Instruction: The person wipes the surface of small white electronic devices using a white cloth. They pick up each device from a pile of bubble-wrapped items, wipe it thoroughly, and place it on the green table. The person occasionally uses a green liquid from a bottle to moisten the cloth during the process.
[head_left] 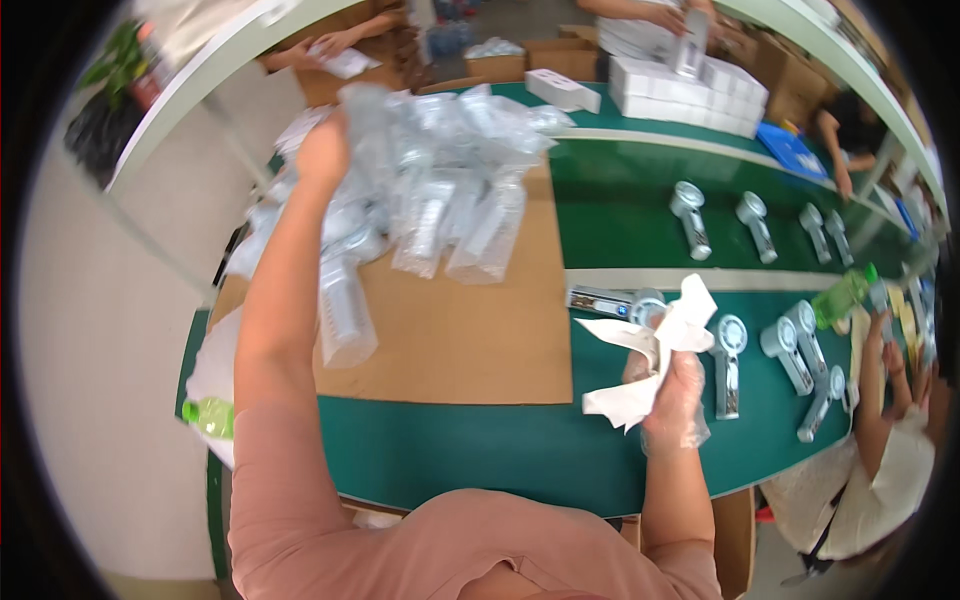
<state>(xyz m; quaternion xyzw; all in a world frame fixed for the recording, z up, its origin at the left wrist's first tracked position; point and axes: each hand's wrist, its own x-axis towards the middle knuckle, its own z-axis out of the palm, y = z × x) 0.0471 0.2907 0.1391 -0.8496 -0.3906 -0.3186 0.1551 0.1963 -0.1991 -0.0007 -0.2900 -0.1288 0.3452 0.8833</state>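
My left hand (324, 152) reaches to the far left, at the edge of a heap of clear plastic bubble bags (440, 135). It is blurred and its fingers are hidden, so its grip does not show. My right hand (676, 395), in a thin clear plastic glove, is closed on a crumpled white cloth (660, 355). Just beyond the cloth is a silver-grey handheld fan (600, 301), its round head partly covered; whether my right hand also holds it is unclear. Another handheld fan (729, 365) lies just right of that hand.
A brown cardboard sheet (480, 345) lies under the bags on the green table (450, 450). More fans (787, 352) and a green bottle (845, 297) are at right. Fans stand along a dark green conveyor belt (620, 200). White boxes (690, 95) and co-workers' hands are beyond.
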